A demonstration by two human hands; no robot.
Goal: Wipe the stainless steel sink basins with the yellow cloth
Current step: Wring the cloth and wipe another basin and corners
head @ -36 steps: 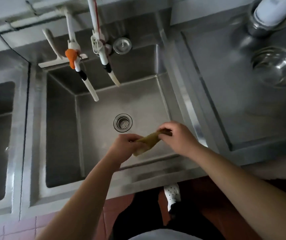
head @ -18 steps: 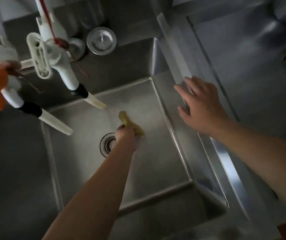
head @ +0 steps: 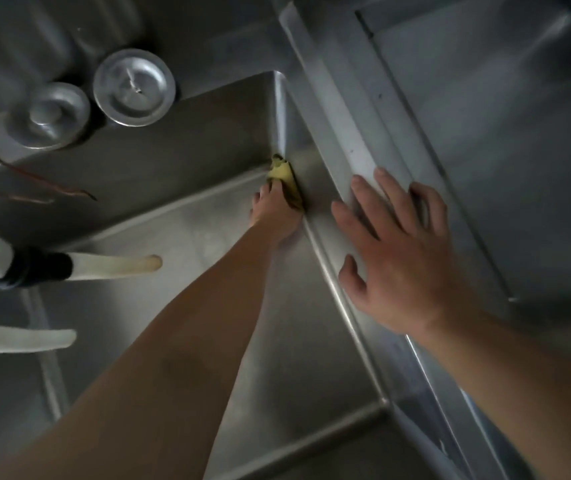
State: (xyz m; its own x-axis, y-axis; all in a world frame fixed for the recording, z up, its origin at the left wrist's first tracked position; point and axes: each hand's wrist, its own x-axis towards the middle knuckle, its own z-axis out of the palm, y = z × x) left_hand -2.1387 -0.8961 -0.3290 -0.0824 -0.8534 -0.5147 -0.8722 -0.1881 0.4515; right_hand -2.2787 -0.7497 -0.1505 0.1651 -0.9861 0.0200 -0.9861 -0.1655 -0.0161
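wiping is under way at the far right corner of the sink basin (head: 180, 237), where the yellow cloth (head: 286, 181) is bunched and pressed into the seam by the left hand (head: 273, 213), its fingers curled on the cloth. the right hand (head: 398, 258) is laid spread and flat on the rim (head: 339, 109) just beside it, as a brace. firm pressure is best kept low in the corner seam, with the cloth drawn along the wall joint toward the near side in overlapping strokes. two round metal lids (head: 134, 86) on the far ledge and the hanging nozzles (head: 114, 266) at left are to be avoided.
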